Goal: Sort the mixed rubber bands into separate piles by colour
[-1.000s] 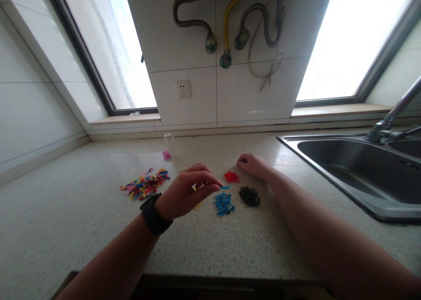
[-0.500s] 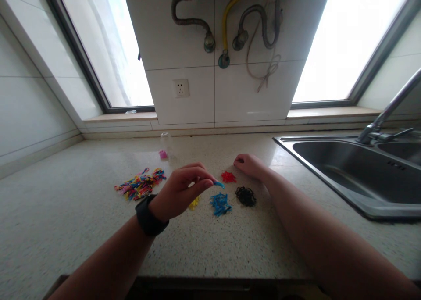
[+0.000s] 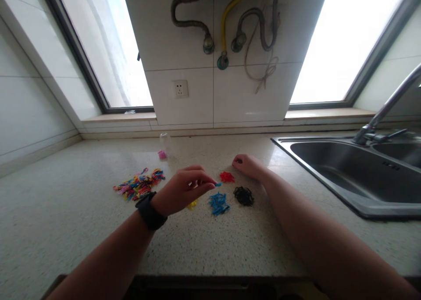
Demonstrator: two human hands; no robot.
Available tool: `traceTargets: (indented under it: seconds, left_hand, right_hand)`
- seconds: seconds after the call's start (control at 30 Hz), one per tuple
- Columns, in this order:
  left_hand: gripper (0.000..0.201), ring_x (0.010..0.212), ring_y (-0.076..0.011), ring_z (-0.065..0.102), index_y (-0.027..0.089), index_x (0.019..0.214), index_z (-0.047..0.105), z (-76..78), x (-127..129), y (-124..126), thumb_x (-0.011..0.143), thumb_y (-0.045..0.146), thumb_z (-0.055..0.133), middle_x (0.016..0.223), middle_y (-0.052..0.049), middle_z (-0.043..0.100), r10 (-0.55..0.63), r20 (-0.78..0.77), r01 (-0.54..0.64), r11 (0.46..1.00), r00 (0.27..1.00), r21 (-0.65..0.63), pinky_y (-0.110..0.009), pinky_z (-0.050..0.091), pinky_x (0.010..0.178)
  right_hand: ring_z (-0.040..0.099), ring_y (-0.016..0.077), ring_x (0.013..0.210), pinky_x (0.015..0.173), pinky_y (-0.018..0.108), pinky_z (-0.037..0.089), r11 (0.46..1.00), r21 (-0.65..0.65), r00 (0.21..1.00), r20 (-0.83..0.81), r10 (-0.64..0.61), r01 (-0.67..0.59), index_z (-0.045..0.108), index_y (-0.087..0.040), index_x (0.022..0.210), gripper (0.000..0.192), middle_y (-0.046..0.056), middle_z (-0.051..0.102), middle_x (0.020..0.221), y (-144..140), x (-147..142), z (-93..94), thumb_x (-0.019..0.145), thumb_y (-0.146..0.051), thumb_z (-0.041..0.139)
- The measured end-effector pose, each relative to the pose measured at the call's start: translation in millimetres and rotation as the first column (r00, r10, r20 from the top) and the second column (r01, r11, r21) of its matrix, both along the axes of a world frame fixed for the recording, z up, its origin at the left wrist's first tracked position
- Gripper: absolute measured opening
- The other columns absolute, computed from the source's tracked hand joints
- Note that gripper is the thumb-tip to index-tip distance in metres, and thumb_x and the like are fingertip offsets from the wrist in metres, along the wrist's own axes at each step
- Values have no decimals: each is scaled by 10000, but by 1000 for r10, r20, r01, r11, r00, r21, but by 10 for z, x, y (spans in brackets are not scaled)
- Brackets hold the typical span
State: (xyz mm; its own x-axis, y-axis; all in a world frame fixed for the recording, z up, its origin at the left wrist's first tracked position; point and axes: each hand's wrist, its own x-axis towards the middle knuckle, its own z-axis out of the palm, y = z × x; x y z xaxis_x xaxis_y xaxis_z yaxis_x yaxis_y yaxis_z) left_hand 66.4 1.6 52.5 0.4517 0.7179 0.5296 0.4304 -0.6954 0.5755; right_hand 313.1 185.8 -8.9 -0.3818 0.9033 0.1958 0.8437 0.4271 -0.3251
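My left hand (image 3: 184,191), with a black watch on the wrist, hovers over the counter and pinches a small blue rubber band (image 3: 218,184) at its fingertips, just above a pile of blue bands (image 3: 218,203). A little yellow pile (image 3: 191,204) peeks out under that hand. My right hand (image 3: 250,166) rests curled on the counter beside a red pile (image 3: 226,176), and something small and dark sits at its fingertips. A black pile (image 3: 244,196) lies near my right forearm. A mixed-colour heap of bands (image 3: 138,185) lies to the left.
The speckled stone counter (image 3: 82,221) ends at a dark front edge. A steel sink (image 3: 348,168) with a tap (image 3: 384,113) takes up the right. A clear jar lying by a pink lid (image 3: 162,154) is at the back. Wall socket and hoses above.
My left hand has shifted slightly with the blue band still pinched, staying over the blue pile. The right hand has stayed put. The view drifted a little.
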Motion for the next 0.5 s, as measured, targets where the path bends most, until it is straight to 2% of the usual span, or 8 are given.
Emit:
traceTargets:
  seconds: [0.1,0.2,0.3,0.5]
  left_hand:
    - [173,821,-144,578,192,966,713,-32,-2,48,949,309,587,877,-45,653,-9,-231,25,997,973,68,-280,456,759]
    - [160,870,-169,593,207,955,719,-88,0,102,941,308,596,876,-44,666,20,-389,30,992,921,121,-306,451,802]
    - [146,844,-172,598,213,923,725,-145,3,145,921,318,624,848,-39,671,42,-461,26,990,886,140,-310,447,794]
    - [143,785,-159,607,213,878,728,-225,29,194,901,333,654,770,-20,676,17,-512,59,990,859,132,-309,444,805]
  right_hand:
    - [649,191,777,629,256,398,1000,2,1000,4,4,-4,739,-235,927,239,61,753,894,-11,0,10,871,-358,543]
    - [650,193,788,633,257,398,1000,-1,1000,5,5,-5,739,-233,929,240,62,752,898,-19,-1,16,870,-359,543]
    - [650,192,793,636,256,397,1000,4,1000,8,6,-6,738,-230,928,243,64,753,897,-21,-4,19,873,-359,539]
    - [653,189,788,640,250,403,1000,-7,1000,7,-8,9,740,-231,937,245,61,752,898,-4,-13,4,868,-357,542]
